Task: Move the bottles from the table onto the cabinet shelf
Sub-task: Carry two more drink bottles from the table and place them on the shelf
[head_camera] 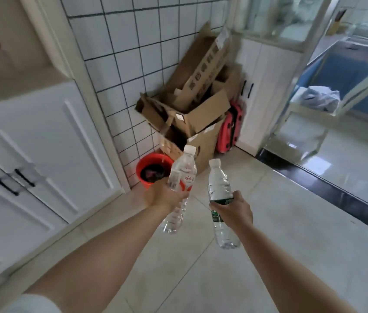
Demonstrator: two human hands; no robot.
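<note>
Two bottles are held out over the floor. Left hand (162, 196) grips the red-labelled bottle (179, 177); right hand (235, 211) grips the green-labelled bottle (220, 188)

Cardboard boxes (192, 105) (stacked) beside red bucket (153, 168)

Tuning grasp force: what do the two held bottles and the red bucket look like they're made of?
Red-label bottle, in the left hand: clear thin plastic, glossy, ribbed lower body, white cap, likely PET.
Green-label bottle, in the right hand: the same clear ribbed plastic, white cap.
Red bucket on the floor by the tiled wall: opaque plastic by its look, smooth rim; blur leaves the finish open.
</note>
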